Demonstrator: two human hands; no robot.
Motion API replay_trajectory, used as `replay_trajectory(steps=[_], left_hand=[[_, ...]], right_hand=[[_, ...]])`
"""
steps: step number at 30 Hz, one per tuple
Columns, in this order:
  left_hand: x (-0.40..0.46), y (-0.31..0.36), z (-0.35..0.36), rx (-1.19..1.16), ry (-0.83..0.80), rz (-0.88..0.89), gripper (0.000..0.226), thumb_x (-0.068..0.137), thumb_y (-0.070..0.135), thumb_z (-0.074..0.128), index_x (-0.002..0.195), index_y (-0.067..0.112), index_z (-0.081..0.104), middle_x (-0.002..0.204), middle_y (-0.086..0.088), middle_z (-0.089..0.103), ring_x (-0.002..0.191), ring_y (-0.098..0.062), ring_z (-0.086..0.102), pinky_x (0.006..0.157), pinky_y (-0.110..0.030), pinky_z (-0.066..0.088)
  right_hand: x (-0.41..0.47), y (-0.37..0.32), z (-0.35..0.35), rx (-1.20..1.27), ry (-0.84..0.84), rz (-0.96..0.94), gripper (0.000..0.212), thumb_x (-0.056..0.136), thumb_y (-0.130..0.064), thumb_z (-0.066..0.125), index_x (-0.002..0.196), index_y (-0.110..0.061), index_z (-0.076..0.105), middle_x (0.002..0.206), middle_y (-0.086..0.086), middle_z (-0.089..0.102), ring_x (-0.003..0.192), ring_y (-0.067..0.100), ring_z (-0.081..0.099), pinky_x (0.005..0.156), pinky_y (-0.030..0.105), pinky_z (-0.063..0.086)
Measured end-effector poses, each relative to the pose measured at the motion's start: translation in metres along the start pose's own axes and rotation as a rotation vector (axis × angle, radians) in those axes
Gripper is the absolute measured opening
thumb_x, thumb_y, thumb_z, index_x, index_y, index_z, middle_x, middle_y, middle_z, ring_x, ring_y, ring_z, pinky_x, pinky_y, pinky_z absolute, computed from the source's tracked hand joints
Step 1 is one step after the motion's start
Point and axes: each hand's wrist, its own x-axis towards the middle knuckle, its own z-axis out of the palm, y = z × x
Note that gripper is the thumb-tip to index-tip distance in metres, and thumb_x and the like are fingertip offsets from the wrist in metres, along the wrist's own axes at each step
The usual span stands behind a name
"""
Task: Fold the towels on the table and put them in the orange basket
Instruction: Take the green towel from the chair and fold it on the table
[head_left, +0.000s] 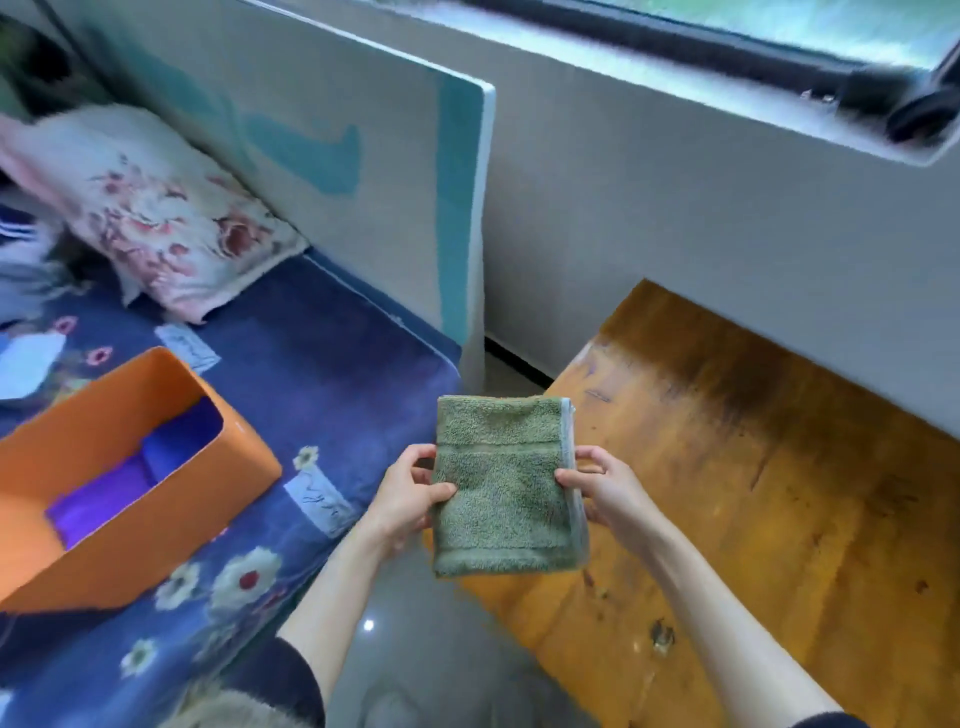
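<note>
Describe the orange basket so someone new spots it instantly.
Look left of the wooden table to the bed with the dark blue flowered blanket. The orange rectangular plastic basket sits on it, left of both hands. It is the only orange, open-topped container there, with cut-out handle holes.

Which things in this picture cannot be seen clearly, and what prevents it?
- Orange basket, head view: its near left part is cut off by the frame edge, and its wall hides most of the inside.
- Green towel: the number of folded layers cannot be counted; only the top face shows.
- Left hand and right hand: the fingers under the towel are hidden by it.
- Wooden table: its right part is cut off.
- Top of the picture: blurred.
</note>
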Motion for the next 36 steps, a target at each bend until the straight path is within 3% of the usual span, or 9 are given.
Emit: replay_trajectory(steps=[2, 7, 12, 17, 20, 23, 26, 29, 36], left_hand=[[-0.010, 0.000, -0.038, -0.041, 0.068, 0.031, 0.037, 0.083, -0.006, 0.060, 0.093, 0.029, 0.052, 0.087, -0.006, 0.055, 0.079, -0.021, 0.057, 0.069, -0.034, 0.048], [-0.042, -0.026, -0.145, -0.175, 0.223, 0.044, 0.038, 0.082, -0.006, 0.061, 0.101, 0.026, 0.051, 0.082, -0.002, 0.058, 0.062, -0.010, 0.057, 0.050, -0.019, 0.044], [-0.067, -0.065, -0.265, -0.221, 0.342, 0.047, 0.042, 0.080, -0.010, 0.062, 0.113, 0.013, 0.049, 0.103, -0.008, 0.060, 0.090, -0.021, 0.057, 0.076, -0.033, 0.048], [-0.089, -0.108, -0.370, -0.307, 0.493, -0.037, 0.042, 0.082, -0.001, 0.063, 0.114, 0.021, 0.046, 0.092, 0.004, 0.058, 0.077, -0.009, 0.057, 0.057, -0.019, 0.043], [-0.095, -0.124, -0.421, -0.358, 0.582, -0.089, 0.044, 0.081, -0.001, 0.064, 0.116, 0.019, 0.047, 0.091, -0.002, 0.058, 0.083, -0.020, 0.059, 0.076, -0.035, 0.049], [-0.089, -0.131, -0.464, -0.378, 0.640, -0.099, 0.041, 0.081, -0.002, 0.064, 0.113, 0.018, 0.050, 0.093, -0.005, 0.060, 0.083, -0.023, 0.059, 0.081, -0.038, 0.047], [-0.071, -0.139, -0.496, -0.377, 0.679, -0.129, 0.041, 0.080, 0.000, 0.064, 0.113, 0.018, 0.050, 0.097, -0.003, 0.060, 0.086, -0.023, 0.061, 0.082, -0.039, 0.048], [-0.043, -0.145, -0.522, -0.335, 0.715, -0.176, 0.041, 0.078, 0.000, 0.064, 0.112, 0.018, 0.050, 0.099, -0.006, 0.061, 0.094, -0.028, 0.062, 0.087, -0.046, 0.051], [0.035, -0.175, -0.559, -0.120, 0.740, -0.410, 0.046, 0.081, 0.007, 0.057, 0.124, 0.016, 0.044, 0.104, -0.011, 0.060, 0.089, -0.027, 0.059, 0.066, -0.030, 0.042]], right_hand=[[0.003, -0.020, 0.037, -0.044, -0.059, -0.028, 0.014, 0.086, -0.008, 0.060, 0.095, -0.018, 0.058, 0.096, 0.009, 0.065, 0.079, 0.019, 0.061, 0.071, 0.032, 0.046], [0.008, -0.053, 0.153, -0.189, -0.211, -0.068, 0.015, 0.086, -0.008, 0.060, 0.099, -0.015, 0.062, 0.090, 0.010, 0.066, 0.075, 0.020, 0.061, 0.063, 0.029, 0.042], [0.008, -0.061, 0.290, -0.277, -0.325, -0.065, 0.018, 0.085, -0.004, 0.056, 0.099, -0.014, 0.062, 0.084, 0.008, 0.067, 0.069, 0.019, 0.061, 0.063, 0.024, 0.041], [0.013, -0.061, 0.422, -0.356, -0.461, -0.036, 0.017, 0.084, -0.006, 0.056, 0.095, -0.017, 0.062, 0.088, 0.005, 0.067, 0.074, 0.018, 0.061, 0.061, 0.025, 0.045], [0.017, -0.064, 0.486, -0.412, -0.524, -0.038, 0.017, 0.084, -0.008, 0.059, 0.098, -0.016, 0.062, 0.084, 0.003, 0.066, 0.067, 0.016, 0.058, 0.058, 0.024, 0.044], [0.031, -0.073, 0.538, -0.446, -0.553, -0.039, 0.016, 0.084, -0.009, 0.060, 0.098, -0.017, 0.062, 0.080, 0.005, 0.069, 0.058, 0.016, 0.060, 0.054, 0.024, 0.046], [0.053, -0.077, 0.579, -0.506, -0.565, -0.018, 0.014, 0.084, -0.013, 0.061, 0.094, -0.023, 0.062, 0.083, 0.004, 0.070, 0.071, 0.019, 0.065, 0.063, 0.031, 0.051], [0.083, -0.080, 0.617, -0.541, -0.595, 0.033, 0.014, 0.086, -0.009, 0.059, 0.091, -0.021, 0.061, 0.086, 0.003, 0.068, 0.075, 0.015, 0.062, 0.061, 0.027, 0.046], [0.164, -0.060, 0.684, -0.683, -0.609, 0.218, 0.015, 0.085, -0.006, 0.059, 0.097, -0.015, 0.060, 0.082, 0.003, 0.064, 0.072, 0.015, 0.058, 0.066, 0.031, 0.048]])
